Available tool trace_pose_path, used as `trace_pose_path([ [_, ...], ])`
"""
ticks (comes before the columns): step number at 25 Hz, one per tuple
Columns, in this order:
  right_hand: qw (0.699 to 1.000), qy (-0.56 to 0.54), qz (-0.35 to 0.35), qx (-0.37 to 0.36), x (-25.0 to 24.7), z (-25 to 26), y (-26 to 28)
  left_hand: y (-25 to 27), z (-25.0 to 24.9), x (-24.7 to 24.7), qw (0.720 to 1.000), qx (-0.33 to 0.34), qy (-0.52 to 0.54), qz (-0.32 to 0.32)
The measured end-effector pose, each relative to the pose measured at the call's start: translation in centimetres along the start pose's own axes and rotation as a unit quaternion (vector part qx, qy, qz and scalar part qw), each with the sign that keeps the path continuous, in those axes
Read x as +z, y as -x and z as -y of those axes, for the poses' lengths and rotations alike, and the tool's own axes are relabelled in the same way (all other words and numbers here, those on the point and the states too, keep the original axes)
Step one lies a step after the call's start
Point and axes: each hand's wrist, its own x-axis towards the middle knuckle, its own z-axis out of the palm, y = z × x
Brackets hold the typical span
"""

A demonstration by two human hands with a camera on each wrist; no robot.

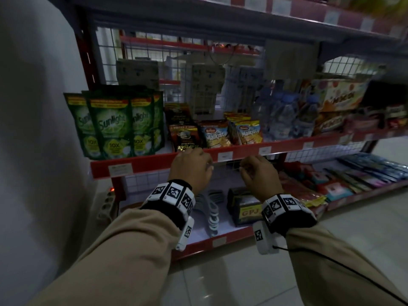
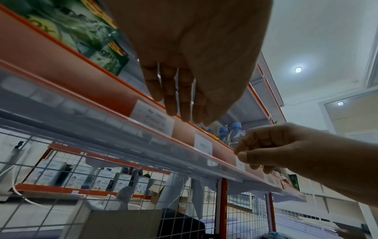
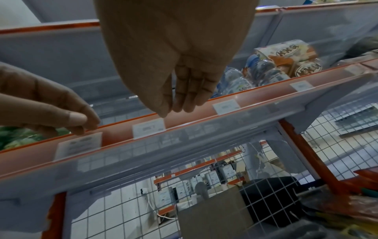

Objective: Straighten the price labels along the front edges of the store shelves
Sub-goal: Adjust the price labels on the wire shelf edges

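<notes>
A red rail point(image 1: 154, 162) runs along the front of the middle shelf and carries small white price labels point(image 1: 225, 156). My left hand point(image 1: 194, 164) is at the rail. Its fingers point(image 2: 182, 111) point down at the rail's top edge, just above one label point(image 2: 152, 120), and hold nothing. My right hand point(image 1: 254, 171) hangs slightly below and in front of the rail, a label's width to the right. Its fingers point(image 3: 180, 105) are gathered loosely and empty, above another label point(image 3: 148, 128). More labels point(image 3: 226, 105) follow to the right, and one point(image 1: 120, 169) sits far left.
Green Sunlight pouches point(image 1: 112, 127), Malkist packs point(image 1: 229, 133) and water bottles point(image 1: 284, 115) stand right behind the rail. An upper shelf point(image 1: 242, 16) overhangs. The bottom shelf point(image 1: 218, 241) holds boxes and packets. A white wall point(image 1: 33, 129) closes the left side, with a power strip point(image 1: 107, 204) at its foot.
</notes>
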Motion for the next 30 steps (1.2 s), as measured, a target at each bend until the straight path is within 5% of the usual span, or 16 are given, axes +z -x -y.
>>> trace_pose_path([
  [7,0.998,0.035,-0.055,0.008,-0.7,-4.7,-2.1,-2.1,-3.2,3.1,0.998,0.005,-0.043,-0.037],
  [19,0.978,0.01,-0.107,-0.177,0.9,-10.4,-4.9,-5.3,-8.1,7.9,0.977,-0.088,-0.139,-0.134],
  [30,0.986,-0.003,-0.088,-0.142,0.7,-9.9,-7.1,-4.9,-9.8,7.1,0.958,-0.173,-0.191,-0.123],
])
